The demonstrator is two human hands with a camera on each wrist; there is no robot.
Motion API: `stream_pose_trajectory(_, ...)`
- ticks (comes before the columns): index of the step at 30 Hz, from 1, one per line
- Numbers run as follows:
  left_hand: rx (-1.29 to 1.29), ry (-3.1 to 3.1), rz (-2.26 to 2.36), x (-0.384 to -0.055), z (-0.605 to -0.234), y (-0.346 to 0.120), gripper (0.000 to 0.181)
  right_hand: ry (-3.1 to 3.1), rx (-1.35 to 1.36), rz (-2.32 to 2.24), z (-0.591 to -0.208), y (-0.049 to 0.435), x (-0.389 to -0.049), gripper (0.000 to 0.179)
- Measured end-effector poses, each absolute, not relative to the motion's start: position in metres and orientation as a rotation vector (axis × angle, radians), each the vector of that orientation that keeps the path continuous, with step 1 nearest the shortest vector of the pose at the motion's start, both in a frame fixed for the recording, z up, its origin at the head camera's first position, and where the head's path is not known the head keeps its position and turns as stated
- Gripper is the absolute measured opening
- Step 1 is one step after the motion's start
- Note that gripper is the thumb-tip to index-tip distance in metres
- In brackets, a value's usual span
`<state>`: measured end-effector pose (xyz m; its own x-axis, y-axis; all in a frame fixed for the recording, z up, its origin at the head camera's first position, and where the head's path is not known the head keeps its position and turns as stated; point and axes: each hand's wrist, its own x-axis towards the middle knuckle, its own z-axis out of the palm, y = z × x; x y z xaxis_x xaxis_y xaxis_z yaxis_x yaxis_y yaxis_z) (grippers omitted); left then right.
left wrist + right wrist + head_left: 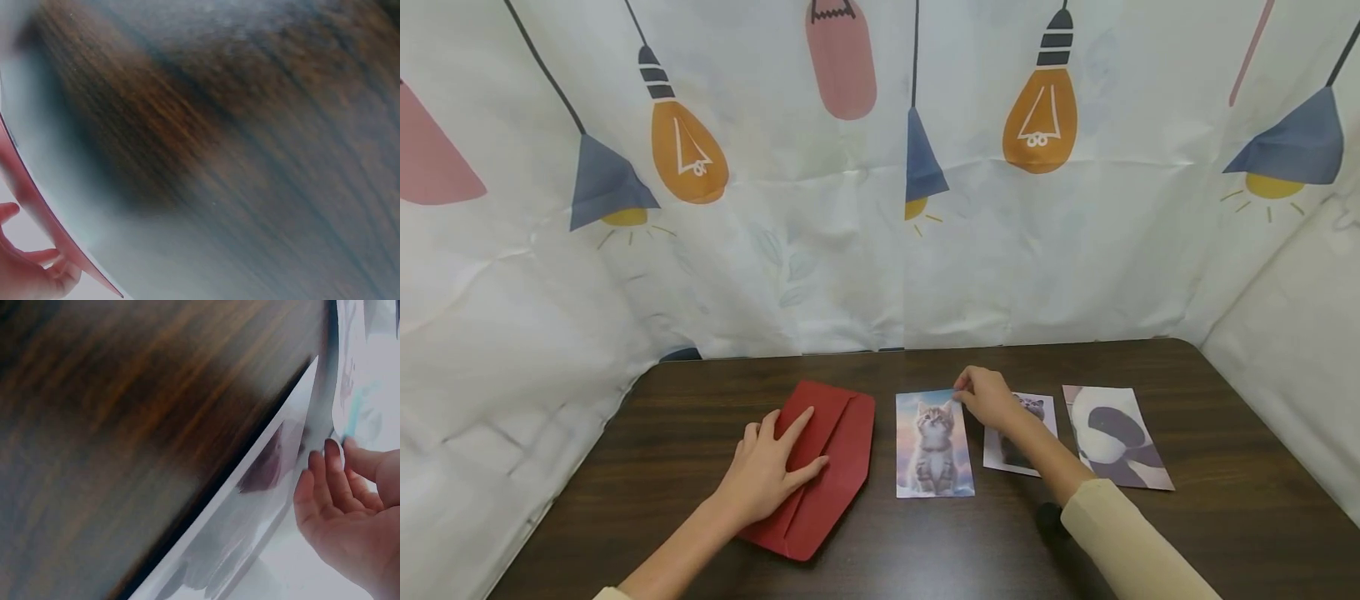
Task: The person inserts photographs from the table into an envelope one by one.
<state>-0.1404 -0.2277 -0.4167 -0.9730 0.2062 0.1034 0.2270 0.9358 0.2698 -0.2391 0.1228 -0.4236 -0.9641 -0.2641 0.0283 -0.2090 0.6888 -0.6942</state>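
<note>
A red envelope [848,467] lies slanted on the table to the left, with my left hand [763,471] resting on it, fingers spread. In the left wrist view, that hand [34,272] shows only in the lower left corner, beside the envelope's edge [37,200]. My right hand [988,400] pinches the upper right corner of a kitten picture card [934,458] between thumb and fingertips. The right wrist view has the hand [350,512] at the corner of this card [345,375]. Beneath my right forearm lies a smaller white-bordered animal picture [997,450], partly hidden.
Farther right lies a larger picture [1112,429] of a black-and-white animal, mostly pale with dark patches. A dark wooden table [647,467] carries everything. Behind it hangs a white curtain [850,275] printed with lamps and bulbs. A small black object [1049,518] sits at my right wrist.
</note>
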Motion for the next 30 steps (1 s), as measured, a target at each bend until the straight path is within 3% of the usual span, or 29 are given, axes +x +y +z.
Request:
stream_pose_trajectory(12, -0.286, -2.896, -0.413, -0.153, -0.413, -0.219, 0.074, 2.782, -0.449, -1.356, -0.421, 0.128, -0.232, 0.017)
stream_pose_trajectory(30, -0.241, -2.794, -0.427, -0.177, -0.401, -0.207, 0.076, 2.654, -0.448, -1.591, -0.403, 0.126, -0.22, 0.015)
